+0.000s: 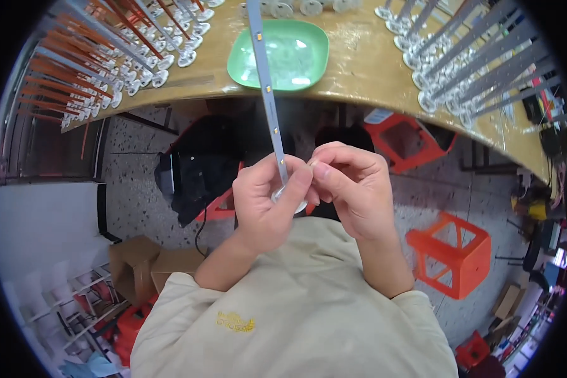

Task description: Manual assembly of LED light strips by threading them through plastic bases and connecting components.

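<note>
A narrow grey LED strip [268, 94] with small yellow chips rises from a clear round base [300, 206] in front of my chest. My left hand [258, 205] is closed around the strip's lower end and the base, thumb and fingers wrapped about them. Close beside it, my right hand [362, 195] is closed in a pinch, thumb against index finger, meeting the left fingertips. Whatever lies between those right fingertips is too small or hidden to make out. The strip's upper part passes in front of a light green plastic tray [322, 53] on the table.
Upright strips on clear round bases crowd the table [359, 75] at both sides: reddish-brown and grey sticks [75, 72] left, grey strips [472, 69] right. Red plastic stools [466, 264] stand on the floor. A dark garment [201, 164] and cardboard boxes [135, 261] are at left.
</note>
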Motion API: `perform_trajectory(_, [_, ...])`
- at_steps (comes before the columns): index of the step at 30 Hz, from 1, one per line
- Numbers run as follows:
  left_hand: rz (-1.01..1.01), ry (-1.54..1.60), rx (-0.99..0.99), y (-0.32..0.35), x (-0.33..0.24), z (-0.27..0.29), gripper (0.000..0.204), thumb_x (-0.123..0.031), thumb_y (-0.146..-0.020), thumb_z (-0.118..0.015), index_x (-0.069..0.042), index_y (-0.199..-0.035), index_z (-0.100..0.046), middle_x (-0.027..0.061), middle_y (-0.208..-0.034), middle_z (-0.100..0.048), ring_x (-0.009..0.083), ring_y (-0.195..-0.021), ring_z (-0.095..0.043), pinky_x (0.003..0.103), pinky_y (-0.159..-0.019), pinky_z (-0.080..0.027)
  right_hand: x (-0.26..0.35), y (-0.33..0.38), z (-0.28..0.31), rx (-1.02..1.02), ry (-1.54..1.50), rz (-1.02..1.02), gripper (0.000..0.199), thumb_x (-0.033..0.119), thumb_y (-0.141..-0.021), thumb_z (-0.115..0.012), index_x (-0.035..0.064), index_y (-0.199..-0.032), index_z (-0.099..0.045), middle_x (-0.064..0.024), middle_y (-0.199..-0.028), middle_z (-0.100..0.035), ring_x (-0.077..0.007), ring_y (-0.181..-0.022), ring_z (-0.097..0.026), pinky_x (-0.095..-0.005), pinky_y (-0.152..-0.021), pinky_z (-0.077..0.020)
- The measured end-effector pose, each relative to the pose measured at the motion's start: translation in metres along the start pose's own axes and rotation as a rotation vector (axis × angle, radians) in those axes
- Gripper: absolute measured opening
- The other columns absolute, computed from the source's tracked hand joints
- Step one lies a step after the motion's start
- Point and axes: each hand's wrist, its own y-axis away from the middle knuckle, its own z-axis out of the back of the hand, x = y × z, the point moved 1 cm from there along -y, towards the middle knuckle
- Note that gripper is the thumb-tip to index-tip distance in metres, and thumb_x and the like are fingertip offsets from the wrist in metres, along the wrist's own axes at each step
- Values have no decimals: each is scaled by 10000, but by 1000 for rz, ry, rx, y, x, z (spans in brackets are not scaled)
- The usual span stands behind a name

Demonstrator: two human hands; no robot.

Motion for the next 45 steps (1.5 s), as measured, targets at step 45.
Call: perform_trajectory(45, [58, 744, 231, -17, 4, -72, 172, -14, -924, -474, -119, -985, -352, 116, -938, -479, 194, -874, -462, 350, -815, -422, -3, 47, 4, -457, 904, 996, 160, -94, -668, -726, -40, -802, -659, -108, -752, -649, -206, -596, -583, -272, -529, -464])
